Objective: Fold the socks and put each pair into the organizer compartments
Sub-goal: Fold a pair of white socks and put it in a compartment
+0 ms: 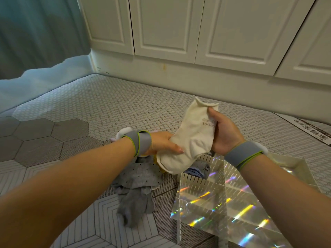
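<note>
Both hands are busy on one sock. My left hand (162, 142) grips the toe end of the cream knit ankle sock (192, 140), with the thumb laid across the top. My right hand (224, 134) is curled round the cuff end, thumb at the opening. The sock is held in the air between them, above the sock pile and just beyond the organizer's far corner. It's not in any compartment yet.

Handling, as I judge it: the sock is light, soft and floppy, it sags wherever it isn't held, and it's neither fragile nor slippery. The best holds are cuff and toe, as now, then bring the ends together to fold. It may be two socks stacked, I cannot tell.

Counts:
- Cream sock: one visible piece.
- Loose pile on the grey hexagon-patterned mattress (107, 108): at least four fabrics, namely a grey sock with black dots (141, 173), a plain grey fuzzy sock (133, 208), a bit of yellow sock (158, 164) and a blue sock (195, 172). The exact number is hidden by overlap.
- Clear iridescent plastic organizer with slotted dividers (200, 183): one. Several compartments show, all looking unfilled, but the total is cut off by the frame edge.
- Grey wristbands with green trim: two, one per wrist, left (140, 142) and right (241, 154).
- White panelled cabinet doors (161, 24) behind, and a teal curtain (35, 29) at the left.
</note>
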A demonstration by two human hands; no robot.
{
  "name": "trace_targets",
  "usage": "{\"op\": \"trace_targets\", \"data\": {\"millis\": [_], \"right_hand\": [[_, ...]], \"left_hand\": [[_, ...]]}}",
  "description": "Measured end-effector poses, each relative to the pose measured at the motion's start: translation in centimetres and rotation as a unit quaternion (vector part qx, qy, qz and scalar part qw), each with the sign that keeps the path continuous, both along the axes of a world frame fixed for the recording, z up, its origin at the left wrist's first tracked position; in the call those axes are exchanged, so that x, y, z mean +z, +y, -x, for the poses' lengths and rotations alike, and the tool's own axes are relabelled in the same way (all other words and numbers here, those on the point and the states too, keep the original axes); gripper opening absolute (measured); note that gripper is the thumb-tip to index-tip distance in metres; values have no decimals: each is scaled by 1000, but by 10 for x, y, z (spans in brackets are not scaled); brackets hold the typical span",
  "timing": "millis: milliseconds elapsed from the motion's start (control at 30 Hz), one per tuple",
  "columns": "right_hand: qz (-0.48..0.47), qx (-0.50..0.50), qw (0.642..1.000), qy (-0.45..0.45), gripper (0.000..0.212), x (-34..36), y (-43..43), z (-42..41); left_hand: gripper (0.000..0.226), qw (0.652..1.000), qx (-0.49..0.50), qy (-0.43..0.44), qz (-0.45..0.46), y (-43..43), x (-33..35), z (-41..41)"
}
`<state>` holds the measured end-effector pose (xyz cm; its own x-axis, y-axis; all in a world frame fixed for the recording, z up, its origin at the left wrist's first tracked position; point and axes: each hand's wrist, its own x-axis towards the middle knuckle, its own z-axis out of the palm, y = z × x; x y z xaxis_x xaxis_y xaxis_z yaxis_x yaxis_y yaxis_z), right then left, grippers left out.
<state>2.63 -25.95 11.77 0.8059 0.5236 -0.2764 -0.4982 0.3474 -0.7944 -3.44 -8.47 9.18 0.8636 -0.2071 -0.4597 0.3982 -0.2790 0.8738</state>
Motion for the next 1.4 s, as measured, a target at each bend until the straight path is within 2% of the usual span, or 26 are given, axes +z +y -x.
{"op": "trace_targets", "data": {"millis": [133,200,333,467,533,600,767,833,933,1067,1100,1167,1233,1333,1400], "right_hand": [[-6,4,1000,-10,37,-1,-5,-4],[-4,11,1000,-5,34,-1,-8,-5],[-1,12,1000,-14,47,-5,-10,-5],[23,-13,999,-29,49,-12,-8,-5],[28,-18,999,-40,43,-13,-5,-4],[29,-28,998,-57,31,-13,-2,-1],[48,-29,992,-112,24,-13,4,5],[53,-11,989,-135,27,-14,5,7],[62,17,985,-157,30,-15,6,8],[67,34,979,-189,36,-14,2,7],[68,36,977,-200,34,-14,0,7],[74,41,974,-209,35,-14,-2,8],[87,42,975,-199,43,-15,-1,10],[115,30,974,-191,40,-15,1,11],[131,29,973,-189,34,-15,0,11]], "left_hand": [[43,998,30,34,-37,8,-6,1],[28,997,63,40,-23,11,-8,1],[17,985,168,28,-19,11,-5,-2],[24,966,255,14,-25,9,-4,-11],[19,959,283,-4,-33,5,0,-13],[25,957,288,-7,-32,1,2,-17],[32,954,291,-9,69,-13,13,-21],[27,952,289,-16,101,-20,21,-19],[33,939,306,-1,160,-24,27,-20],[16,923,309,-5,229,-22,31,-18],[23,925,301,-9,230,-21,30,-18],[34,934,281,-27,217,-21,27,-17],[34,949,264,-36,170,-22,26,-15],[42,968,233,-89,-10,-18,19,-19],[51,970,204,-123,-54,-14,18,-21]]}}
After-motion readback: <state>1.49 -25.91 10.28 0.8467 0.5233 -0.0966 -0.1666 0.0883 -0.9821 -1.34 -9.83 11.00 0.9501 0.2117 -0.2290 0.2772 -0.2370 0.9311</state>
